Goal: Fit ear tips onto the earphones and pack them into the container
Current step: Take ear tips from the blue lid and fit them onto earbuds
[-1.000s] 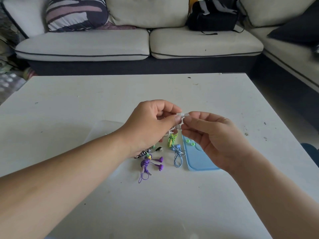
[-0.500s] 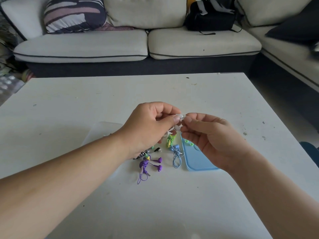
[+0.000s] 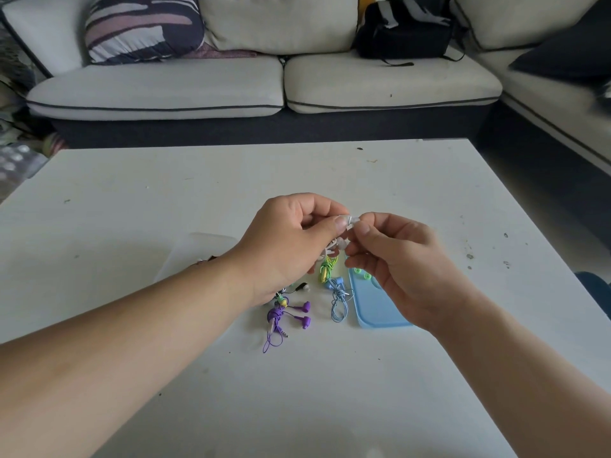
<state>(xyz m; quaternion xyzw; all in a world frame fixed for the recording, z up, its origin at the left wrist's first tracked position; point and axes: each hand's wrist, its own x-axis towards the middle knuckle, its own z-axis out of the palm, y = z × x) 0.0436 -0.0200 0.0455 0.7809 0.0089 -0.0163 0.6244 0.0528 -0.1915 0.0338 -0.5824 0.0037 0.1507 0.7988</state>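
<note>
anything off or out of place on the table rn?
Nothing is spilled or damaged. The only loose bits are two green ear tips lying unfitted on the blue lid. The left hand and right hand pinch a white earbud between them. The table has a few dark specks.

My left fingers [image 3: 337, 224] and right fingers [image 3: 363, 228] meet on one earphone [image 3: 351, 220] at frame centre, above the bench [image 3: 165, 193]. Below them lie the earphone bundles [image 3: 284, 312]; just right of those, a lid [image 3: 373, 309] carrying ear tips [image 3: 362, 273]; to the left, behind my forearm, the container [image 3: 198, 246]. A sofa [image 3: 158, 94] spans the top.
</note>
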